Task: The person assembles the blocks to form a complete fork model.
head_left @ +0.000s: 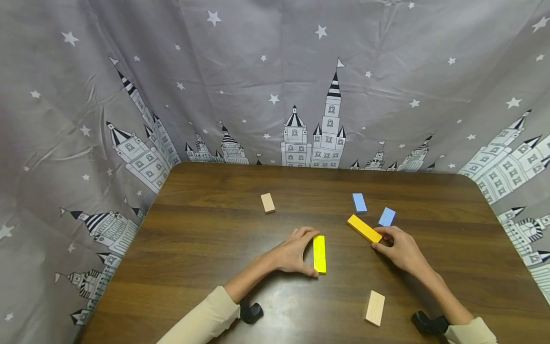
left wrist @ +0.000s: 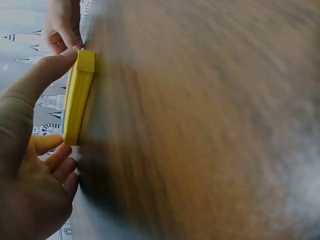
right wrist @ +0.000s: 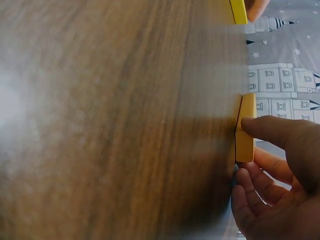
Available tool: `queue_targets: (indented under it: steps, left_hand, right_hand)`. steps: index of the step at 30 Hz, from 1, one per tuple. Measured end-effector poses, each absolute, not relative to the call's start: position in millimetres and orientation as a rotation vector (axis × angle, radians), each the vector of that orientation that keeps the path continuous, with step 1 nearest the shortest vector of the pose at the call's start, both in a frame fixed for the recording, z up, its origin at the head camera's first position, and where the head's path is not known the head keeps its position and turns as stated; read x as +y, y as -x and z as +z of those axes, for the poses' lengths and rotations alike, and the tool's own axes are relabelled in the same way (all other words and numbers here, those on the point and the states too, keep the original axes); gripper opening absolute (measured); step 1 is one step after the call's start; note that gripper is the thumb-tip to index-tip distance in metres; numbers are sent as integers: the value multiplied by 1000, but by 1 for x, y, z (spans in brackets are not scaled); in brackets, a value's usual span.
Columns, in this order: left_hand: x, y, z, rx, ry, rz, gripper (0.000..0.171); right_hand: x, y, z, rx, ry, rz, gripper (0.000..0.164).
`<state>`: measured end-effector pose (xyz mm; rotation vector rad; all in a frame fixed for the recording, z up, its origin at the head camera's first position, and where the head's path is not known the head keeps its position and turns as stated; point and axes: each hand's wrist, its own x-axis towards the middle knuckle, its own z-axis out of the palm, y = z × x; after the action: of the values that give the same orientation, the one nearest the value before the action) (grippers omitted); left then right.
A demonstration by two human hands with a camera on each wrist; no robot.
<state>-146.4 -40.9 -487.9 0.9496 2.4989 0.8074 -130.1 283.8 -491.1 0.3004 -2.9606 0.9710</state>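
My left hand (head_left: 294,253) spans a long bright yellow block (head_left: 319,254) lying flat on the table, thumb at its near end and fingertips at its far end. The left wrist view shows the thumb on one end of the yellow block (left wrist: 80,100) and the index finger at the other. Over to the right, my right hand (head_left: 399,248) pinches the near end of a long orange block (head_left: 364,228), which lies slanted on the tabletop. In the right wrist view, the thumb presses one side of the orange block (right wrist: 245,145), with fingers opposite.
Two short blue blocks (head_left: 359,203) (head_left: 387,217) lie beyond the orange one. One plain wooden block (head_left: 268,203) sits toward the back left, another plain wooden block (head_left: 375,308) at the front. A grey castle-print curtain (head_left: 240,95) hangs behind the brown table (head_left: 180,248).
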Motion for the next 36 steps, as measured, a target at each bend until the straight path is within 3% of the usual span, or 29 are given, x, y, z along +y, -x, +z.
queue_targets:
  steps: [12,36]
  left_hand:
    - [-41,146,-489,2533,-964,746,95]
    - [-41,141,-487,2547,-952,726,96]
  right_hand:
    - [283,131,-491,-2945,-317,981,35]
    - [265,151,-484,-2880,-490,1067,36]
